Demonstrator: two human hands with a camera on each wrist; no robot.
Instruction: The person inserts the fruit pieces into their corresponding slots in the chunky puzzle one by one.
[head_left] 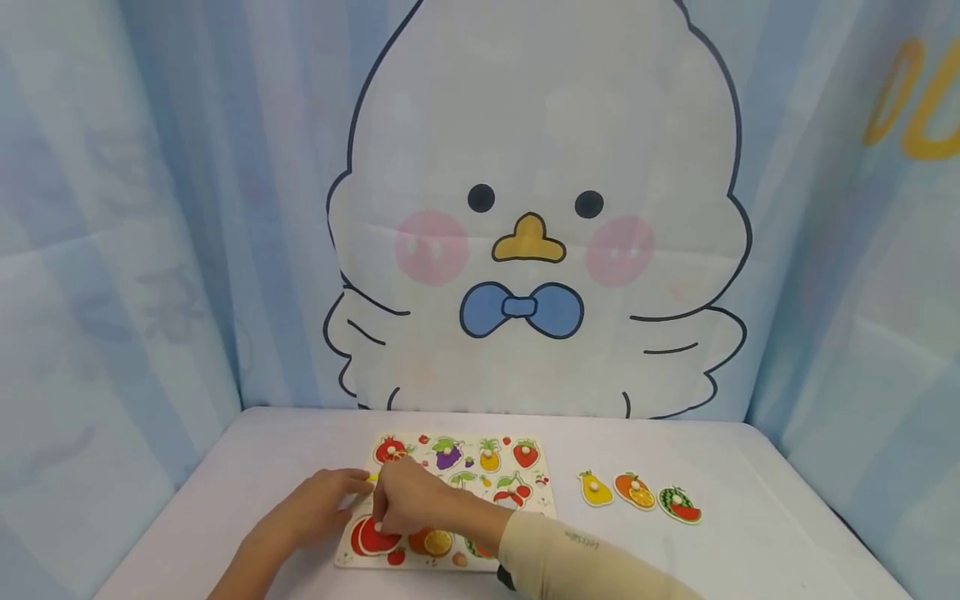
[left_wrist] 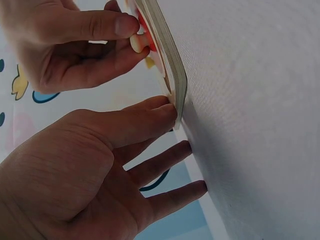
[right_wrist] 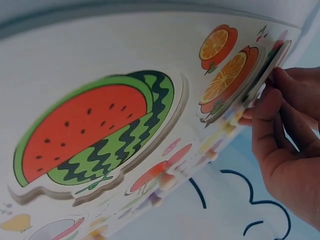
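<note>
A wooden fruit peg puzzle board (head_left: 480, 532) lies on the table. Its lower-left recess shows a red fruit picture, and over it is a red fruit puzzle piece (head_left: 380, 540), not fully lined up. My right hand (head_left: 412, 497) pinches that piece's pale knob (left_wrist: 137, 43) between thumb and finger. The right wrist view catches the piece edge-on and tilted. My left hand (head_left: 324, 502) touches the board's left edge, its fingers nearly straight; in the left wrist view, two fingertips rest on the table. A yellow bit peeks out between the hands, mostly covered.
Right of the board lie a pear piece (head_left: 596, 489), an orange piece (head_left: 634, 492) and a watermelon piece (head_left: 680, 505). Knobbed grape (head_left: 447, 455), pineapple (head_left: 490, 457) and strawberry (head_left: 527, 454) pieces sit along the board's far row. Printed curtains surround the white table.
</note>
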